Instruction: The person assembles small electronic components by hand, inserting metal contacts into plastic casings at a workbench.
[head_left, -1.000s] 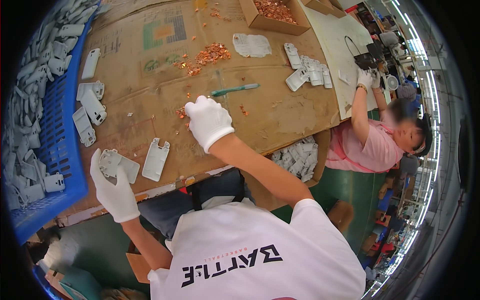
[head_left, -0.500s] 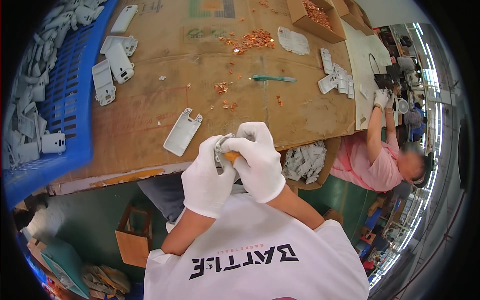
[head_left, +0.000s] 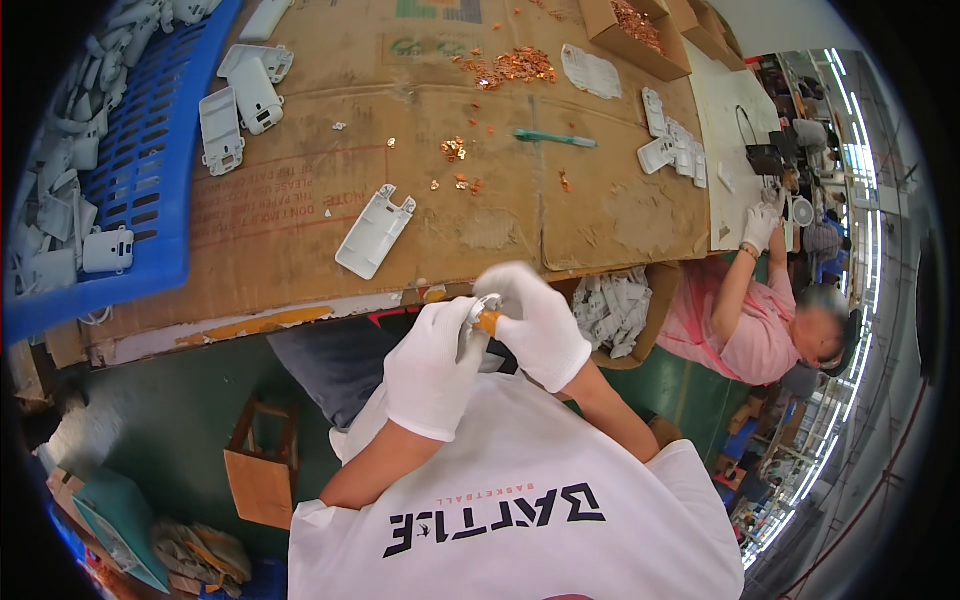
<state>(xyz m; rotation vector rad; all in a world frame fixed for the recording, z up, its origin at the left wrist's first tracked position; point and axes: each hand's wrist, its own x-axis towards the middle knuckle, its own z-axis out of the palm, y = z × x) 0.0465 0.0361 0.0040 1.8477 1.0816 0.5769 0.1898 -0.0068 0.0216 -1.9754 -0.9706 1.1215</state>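
Both my hands wear white knit gloves and are close together just off the table's front edge. My left hand is closed around a small white plastic part, mostly hidden by the fingers. Against it, between the hands, shows an orange piece whose kind I cannot make out. My right hand is curled beside the orange piece, its fingers smeared by motion; what it pinches is hidden. A white plastic housing with a notched end lies on the cardboard beyond my left hand.
Copper-coloured bits are scattered over the cardboard-covered table, near a teal pen. White housings lie at right. A blue crate of white parts stands left, a carton of white pieces right. A co-worker sits beyond.
My hands have shifted slightly down and right in the picture. The right fingers have drawn a little away from the left hand and are now blurred. The view has tilted slightly.
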